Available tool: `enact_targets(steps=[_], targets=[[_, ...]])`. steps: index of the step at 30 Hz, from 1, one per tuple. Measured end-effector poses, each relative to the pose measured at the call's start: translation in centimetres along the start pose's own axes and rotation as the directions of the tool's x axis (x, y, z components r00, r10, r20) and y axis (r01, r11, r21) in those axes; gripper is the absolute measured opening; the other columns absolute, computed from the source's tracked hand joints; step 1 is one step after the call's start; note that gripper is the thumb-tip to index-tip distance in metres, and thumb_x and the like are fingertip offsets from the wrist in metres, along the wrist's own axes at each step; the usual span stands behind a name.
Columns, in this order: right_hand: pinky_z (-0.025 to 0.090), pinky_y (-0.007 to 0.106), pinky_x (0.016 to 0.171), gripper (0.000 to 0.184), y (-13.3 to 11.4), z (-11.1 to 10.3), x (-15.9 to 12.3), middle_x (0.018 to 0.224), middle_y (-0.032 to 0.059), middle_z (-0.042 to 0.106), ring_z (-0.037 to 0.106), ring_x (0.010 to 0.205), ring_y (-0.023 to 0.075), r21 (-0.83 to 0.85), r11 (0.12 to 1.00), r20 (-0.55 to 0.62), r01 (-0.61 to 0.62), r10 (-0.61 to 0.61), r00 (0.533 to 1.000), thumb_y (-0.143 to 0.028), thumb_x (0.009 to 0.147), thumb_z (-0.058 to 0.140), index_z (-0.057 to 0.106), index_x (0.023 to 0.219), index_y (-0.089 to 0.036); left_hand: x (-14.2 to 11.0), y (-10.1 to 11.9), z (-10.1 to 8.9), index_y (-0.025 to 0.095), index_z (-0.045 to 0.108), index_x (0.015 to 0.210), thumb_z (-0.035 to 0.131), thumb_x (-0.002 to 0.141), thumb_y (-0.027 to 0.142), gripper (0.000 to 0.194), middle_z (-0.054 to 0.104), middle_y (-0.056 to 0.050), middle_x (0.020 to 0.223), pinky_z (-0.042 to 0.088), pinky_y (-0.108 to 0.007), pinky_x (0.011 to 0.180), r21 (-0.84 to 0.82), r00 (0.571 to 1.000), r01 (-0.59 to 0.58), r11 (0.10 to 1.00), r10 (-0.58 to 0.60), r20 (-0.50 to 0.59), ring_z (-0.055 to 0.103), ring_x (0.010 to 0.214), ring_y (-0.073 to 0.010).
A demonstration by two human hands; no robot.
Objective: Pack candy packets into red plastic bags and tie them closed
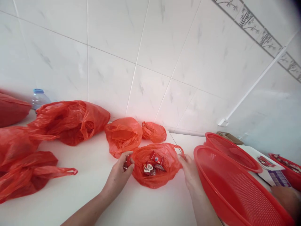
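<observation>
A red plastic bag (150, 182) sits on the white table with its mouth spread wide. Inside it lie several small wrapped snacks (157, 158), in red and dark wrappers with white print. My left hand (121, 168) pinches the bag's left rim, fingers curled round the bunched plastic. On the other side my right hand (188, 166) grips the right handle, whose loop rises above the fingers. Just behind stands another open red bag (124, 133), close to the one I hold, and a smaller crumpled red bag (154, 131) rests against the wall.
More red bags (70, 121) crowd the left, with a clear bottle (39, 98) behind them. At right are two red mesh baskets (235, 185), a printed box (268, 160) and a red container (288, 168). Another person's hand (285, 197) shows at the right edge. A tiled wall (113, 78) bounds the back.
</observation>
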State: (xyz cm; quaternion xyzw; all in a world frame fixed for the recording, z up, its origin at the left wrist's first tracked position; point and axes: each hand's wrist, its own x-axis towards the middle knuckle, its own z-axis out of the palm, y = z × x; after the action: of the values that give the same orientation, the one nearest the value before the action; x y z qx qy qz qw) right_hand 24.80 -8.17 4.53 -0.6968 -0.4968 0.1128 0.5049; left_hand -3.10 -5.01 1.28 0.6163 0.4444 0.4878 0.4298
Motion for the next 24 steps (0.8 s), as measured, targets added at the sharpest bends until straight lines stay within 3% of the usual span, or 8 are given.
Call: enact_targets(steps=[5, 9, 12, 14, 16, 19, 21, 24], targets=[[0.043, 0.022, 0.054, 0.025, -5.0, -1.2, 2.9, 0.066, -0.0033, 0.056, 0.053, 0.058, 0.0116, 0.380, 0.923, -0.125, -0.057, 0.112, 0.986, -0.043, 0.074, 0.063, 0.056, 0.075, -0.019, 1.8, 4.8, -1.6, 0.021, 0.041, 0.120, 0.055, 0.082, 0.032, 0.042, 0.054, 0.003, 0.078, 0.046, -0.025, 0.059, -0.199, 0.998, -0.036, 0.979, 0.024, -0.062, 0.052, 0.064, -0.0117], [0.041, 0.019, 0.056, 0.018, -8.4, -2.1, 4.6, 0.067, -0.0045, 0.058, 0.053, 0.060, 0.0087, 0.598, 0.799, -0.265, 0.070, 0.114, 0.958, -0.032, 0.069, 0.070, 0.060, 0.073, -0.018, 4.2, 9.9, -2.6, 0.021, 0.046, 0.112, 0.061, 0.079, 0.027, 0.037, 0.054, 0.005, 0.074, 0.045, -0.022, 0.057, -0.352, 0.973, -0.209, 0.912, 0.160, -0.165, 0.051, 0.060, -0.0084], [0.046, 0.022, 0.066, 0.016, -9.8, -2.2, 5.1, 0.074, -0.0022, 0.062, 0.061, 0.076, 0.0124, 0.702, 0.688, -0.326, 0.182, 0.083, 0.942, -0.029, 0.070, 0.071, 0.059, 0.072, -0.018, 5.5, 12.9, -3.0, 0.021, 0.053, 0.105, 0.066, 0.077, 0.024, 0.031, 0.055, 0.004, 0.075, 0.046, -0.020, 0.059, -0.430, 0.928, -0.364, 0.826, 0.285, -0.239, 0.054, 0.065, -0.0084], [0.049, 0.025, 0.071, 0.019, -10.5, -2.0, 5.2, 0.077, -0.0001, 0.064, 0.063, 0.088, 0.0169, 0.797, 0.573, -0.283, 0.191, 0.076, 0.956, -0.029, 0.069, 0.072, 0.056, 0.069, -0.019, 5.7, 14.1, -2.9, 0.021, 0.056, 0.102, 0.066, 0.077, 0.022, 0.027, 0.056, 0.003, 0.077, 0.047, -0.020, 0.060, -0.456, 0.910, -0.410, 0.790, 0.325, -0.256, 0.055, 0.067, -0.0086], [0.051, 0.029, 0.071, 0.024, -10.9, -1.4, 5.2, 0.077, 0.0010, 0.066, 0.064, 0.091, 0.0199, 0.891, 0.441, -0.156, 0.105, 0.081, 0.984, -0.030, 0.068, 0.074, 0.053, 0.070, -0.020, 5.8, 14.5, -2.6, 0.021, 0.057, 0.103, 0.066, 0.078, 0.022, 0.027, 0.058, 0.002, 0.080, 0.047, -0.019, 0.062, -0.472, 0.910, -0.413, 0.779, 0.326, -0.257, 0.056, 0.070, -0.0085], [0.051, 0.025, 0.061, 0.027, -11.3, -0.2, 5.1, 0.065, -0.0044, 0.062, 0.061, 0.062, 0.0113, 0.954, 0.299, 0.011, -0.038, 0.091, 0.996, -0.031, 0.067, 0.076, 0.052, 0.074, -0.021, 6.0, 14.4, -2.0, 0.022, 0.056, 0.109, 0.068, 0.076, 0.021, 0.035, 0.060, 0.001, 0.085, 0.048, -0.019, 0.065, -0.468, 0.926, -0.376, 0.799, 0.318, -0.203, 0.056, 0.074, -0.0088], [0.041, 0.016, 0.044, 0.025, -11.4, 0.8, 4.9, 0.053, -0.0086, 0.052, 0.043, 0.041, 0.0035, 0.960, 0.260, 0.083, -0.103, 0.086, 0.993, -0.036, 0.072, 0.073, 0.053, 0.074, -0.020, 6.4, 14.0, -1.9, 0.024, 0.053, 0.115, 0.068, 0.075, 0.019, 0.043, 0.060, 0.001, 0.088, 0.049, -0.021, 0.067, -0.432, 0.939, -0.341, 0.835, 0.325, -0.113, 0.056, 0.077, -0.0102], [0.021, 0.016, 0.033, 0.034, -11.7, 2.3, 4.2, 0.044, -0.0095, 0.040, 0.021, 0.033, 0.0023, 0.942, 0.272, 0.189, -0.195, 0.049, 0.981, -0.052, 0.080, 0.059, 0.053, 0.072, -0.020, 7.1, 13.5, -2.1, 0.026, 0.052, 0.119, 0.064, 0.078, 0.017, 0.043, 0.061, 0.001, 0.087, 0.049, -0.024, 0.071, -0.301, 0.942, -0.309, 0.902, 0.334, 0.035, 0.057, 0.080, -0.0117]])
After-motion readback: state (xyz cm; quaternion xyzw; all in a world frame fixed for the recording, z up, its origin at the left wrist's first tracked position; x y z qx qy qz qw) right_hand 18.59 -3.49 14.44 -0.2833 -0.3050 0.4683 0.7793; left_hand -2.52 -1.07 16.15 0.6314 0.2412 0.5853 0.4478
